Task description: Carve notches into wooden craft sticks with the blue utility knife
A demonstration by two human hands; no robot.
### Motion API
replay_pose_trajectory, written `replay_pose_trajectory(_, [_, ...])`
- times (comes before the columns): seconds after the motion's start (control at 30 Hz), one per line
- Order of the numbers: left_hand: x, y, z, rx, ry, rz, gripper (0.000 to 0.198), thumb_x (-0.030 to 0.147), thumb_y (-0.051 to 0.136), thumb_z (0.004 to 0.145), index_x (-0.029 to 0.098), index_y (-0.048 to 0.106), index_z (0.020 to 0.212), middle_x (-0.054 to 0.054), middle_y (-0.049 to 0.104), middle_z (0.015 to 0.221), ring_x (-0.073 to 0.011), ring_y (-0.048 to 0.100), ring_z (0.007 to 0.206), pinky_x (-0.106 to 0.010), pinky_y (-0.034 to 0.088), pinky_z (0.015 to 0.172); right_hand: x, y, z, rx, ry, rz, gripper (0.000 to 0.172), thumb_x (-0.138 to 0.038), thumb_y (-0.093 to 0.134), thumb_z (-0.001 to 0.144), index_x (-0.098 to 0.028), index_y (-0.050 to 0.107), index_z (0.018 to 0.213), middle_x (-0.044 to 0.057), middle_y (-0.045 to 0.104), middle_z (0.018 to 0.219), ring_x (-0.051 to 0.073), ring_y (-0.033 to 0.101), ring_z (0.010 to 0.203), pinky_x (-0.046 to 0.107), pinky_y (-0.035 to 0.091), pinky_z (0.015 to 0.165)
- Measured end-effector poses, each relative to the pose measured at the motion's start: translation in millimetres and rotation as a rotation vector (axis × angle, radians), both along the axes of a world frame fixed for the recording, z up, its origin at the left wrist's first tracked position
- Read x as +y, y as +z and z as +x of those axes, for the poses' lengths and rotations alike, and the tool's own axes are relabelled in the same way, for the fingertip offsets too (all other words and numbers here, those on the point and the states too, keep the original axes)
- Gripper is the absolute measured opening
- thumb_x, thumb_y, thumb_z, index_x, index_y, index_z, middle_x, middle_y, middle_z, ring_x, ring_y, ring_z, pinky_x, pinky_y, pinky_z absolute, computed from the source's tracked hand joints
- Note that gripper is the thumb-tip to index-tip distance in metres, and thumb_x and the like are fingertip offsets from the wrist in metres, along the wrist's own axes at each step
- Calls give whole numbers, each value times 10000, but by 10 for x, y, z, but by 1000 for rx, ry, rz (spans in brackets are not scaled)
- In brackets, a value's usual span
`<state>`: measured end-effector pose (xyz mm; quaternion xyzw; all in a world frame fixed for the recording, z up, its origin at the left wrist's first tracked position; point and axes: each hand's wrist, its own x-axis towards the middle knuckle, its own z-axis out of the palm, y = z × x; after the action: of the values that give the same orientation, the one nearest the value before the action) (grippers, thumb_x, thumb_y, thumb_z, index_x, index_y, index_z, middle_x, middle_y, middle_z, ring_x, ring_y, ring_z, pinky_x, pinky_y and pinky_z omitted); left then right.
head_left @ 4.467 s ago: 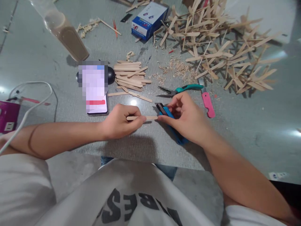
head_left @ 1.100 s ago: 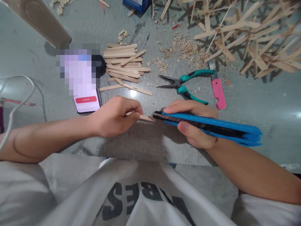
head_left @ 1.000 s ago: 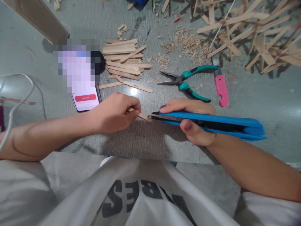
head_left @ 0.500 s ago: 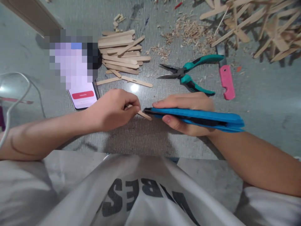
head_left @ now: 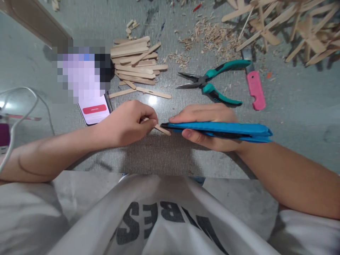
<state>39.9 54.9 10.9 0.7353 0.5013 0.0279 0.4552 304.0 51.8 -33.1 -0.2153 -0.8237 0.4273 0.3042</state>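
Pinched in my left hand (head_left: pixel 132 122) is a wooden craft stick (head_left: pixel 163 130), its rounded end sticking out to the right low over the table. My right hand (head_left: pixel 207 118) grips a blue utility knife (head_left: pixel 220 129), with the index finger stretched along its top side. The knife's dark tip meets the stick just beyond my left fingertips; whether the blade is cutting in cannot be made out. Above my hands lie green-handled needle-nose pliers (head_left: pixel 203 81), jaws apart, and a pile of craft sticks (head_left: pixel 135 67).
A phone (head_left: pixel 94 109) lies beside my left forearm. A pink-handled folding knife (head_left: pixel 256 90) rests right of the pliers. Wood shavings (head_left: pixel 209 39) are scattered at the back, near joined craft-stick pieces (head_left: pixel 305 32) at the upper right. A white cable (head_left: pixel 34 97) loops at the left.
My right hand and the utility knife have shifted slightly left and the knife's rear end has risen a little. My left hand keeps its pinch on the stick. The whole view has moved slightly.
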Motion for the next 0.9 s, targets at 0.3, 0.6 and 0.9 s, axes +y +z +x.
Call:
replay_pose_trajectory(0.3, [5,-8,2,-2,-3,-6,251,245,571,909,159,763,772,4,621,600,-115,484,555,-294,325,603,-8,-5,10,-12,24,40,266,-326,623,1106,-234,747,1322,67,784,1065,176,757,967,301,613,871])
replay_pose_trajectory(0.6, [-3,5,24,28,13,-6,254,271,583,916,164,736,745,18,566,563,-112,458,553,-294,309,603,0,-33,-3,10,47,187,289,-329,669,1089,-227,665,1358,71,787,1062,155,758,904,268,614,801])
replay_pose_trajectory(0.9, [-7,0,15,12,19,-19,247,278,578,911,164,727,750,25,539,559,-111,447,550,-289,316,592,-3,-37,-37,-43,-13,283,204,-242,590,1078,-266,651,1270,-3,774,888,132,724,733,261,580,706])
